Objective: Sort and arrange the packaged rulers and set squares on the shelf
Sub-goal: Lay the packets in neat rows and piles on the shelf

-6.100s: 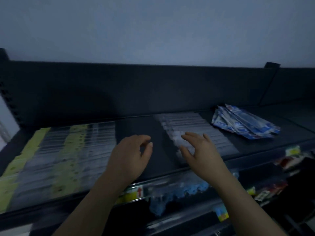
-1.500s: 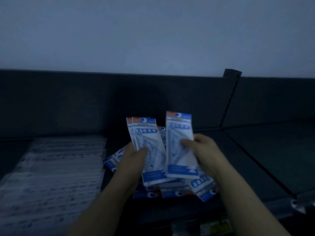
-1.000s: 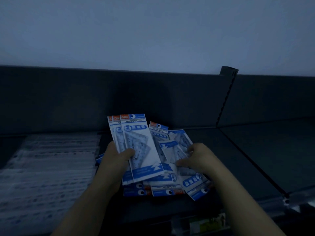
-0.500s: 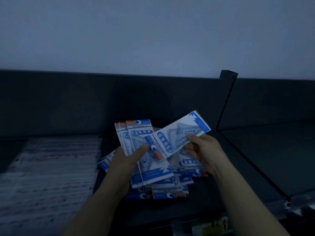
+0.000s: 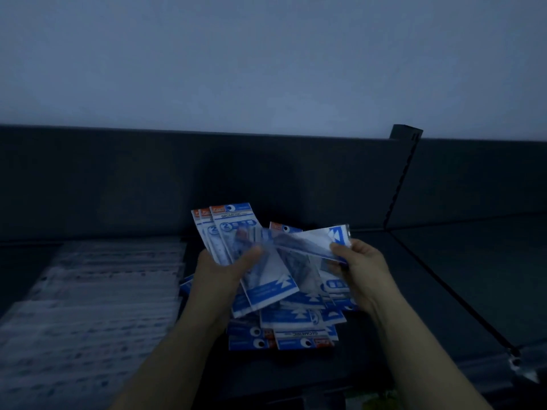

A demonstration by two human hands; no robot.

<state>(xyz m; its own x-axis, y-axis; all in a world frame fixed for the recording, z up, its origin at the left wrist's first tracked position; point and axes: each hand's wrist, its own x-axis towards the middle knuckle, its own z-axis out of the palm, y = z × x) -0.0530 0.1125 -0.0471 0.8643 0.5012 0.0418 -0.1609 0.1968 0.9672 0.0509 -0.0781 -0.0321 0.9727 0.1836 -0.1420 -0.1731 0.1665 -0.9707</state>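
A: While our left hand (image 5: 219, 279) grips the fan (image 5: 236, 232) of three set-square packs near upright at centre frame, thumb across the front one, where does the loose pack (image 5: 307, 241) lie from it?

B: Just to the right and a little above. Our right hand (image 5: 365, 272) pinches it by its right end, thumb on top, fingers curled beneath. It is blurred, so we cannot read its face.

A: And its long axis?

B: Nearly crosswise, running left to right across the frame. Its left end reaches in front of the fan; whether they touch we cannot tell. The fan's packs lean a little to the upper left, so the two axes stand close to a right angle.

A: Then the move turns on that, we judge. The pack needs turning until its long side matches the fan's before it can slide on top.

B: Yes, and the right hand is the one to do it, since the left is full.

A: The rest?

B: The pile (image 5: 299, 335) of like packs lies flat on the shelf (image 5: 444, 291) below both hands, at lower centre, overlapping and askew. The rulers (image 5: 97, 294) in clear sleeves lie in rows at lower left, just left of the pile.

A: So we judge the sorting far from done.
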